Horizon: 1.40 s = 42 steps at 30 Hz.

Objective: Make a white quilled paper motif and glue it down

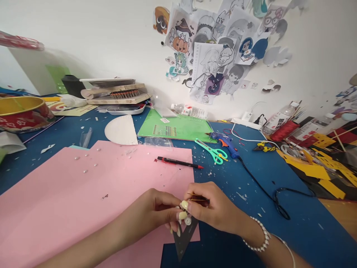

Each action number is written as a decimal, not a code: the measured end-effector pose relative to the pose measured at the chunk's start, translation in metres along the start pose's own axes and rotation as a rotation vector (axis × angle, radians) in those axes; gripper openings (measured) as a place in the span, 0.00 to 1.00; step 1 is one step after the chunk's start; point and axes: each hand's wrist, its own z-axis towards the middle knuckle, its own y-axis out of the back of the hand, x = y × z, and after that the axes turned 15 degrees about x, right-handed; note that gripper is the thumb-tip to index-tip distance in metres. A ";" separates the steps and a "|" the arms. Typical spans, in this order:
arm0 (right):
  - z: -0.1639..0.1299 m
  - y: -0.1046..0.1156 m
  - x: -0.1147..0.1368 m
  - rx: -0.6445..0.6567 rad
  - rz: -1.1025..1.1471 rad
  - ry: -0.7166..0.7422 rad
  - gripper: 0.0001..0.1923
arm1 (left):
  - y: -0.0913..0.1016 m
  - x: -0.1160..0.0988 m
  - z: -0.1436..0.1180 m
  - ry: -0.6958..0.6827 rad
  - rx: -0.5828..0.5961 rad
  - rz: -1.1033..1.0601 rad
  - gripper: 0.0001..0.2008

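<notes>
My left hand and my right hand meet over the near edge of a large pink sheet. Together they pinch a small dark grey triangular piece that points down, with a small white round bit at its top. My right hand also grips thin dark tweezers near the fingertips. A pearl bracelet sits on my right wrist. A black and red pen lies on the pink sheet beyond my hands.
Teal scissors and a blue glue gun with its black cord lie right of the pen. A green sheet, a white half disc, a gold tin and yellow cut-outs surround the blue table.
</notes>
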 end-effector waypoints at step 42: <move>0.000 0.002 -0.003 -0.243 -0.451 -0.179 0.09 | 0.004 -0.005 -0.002 -0.140 -0.403 0.476 0.08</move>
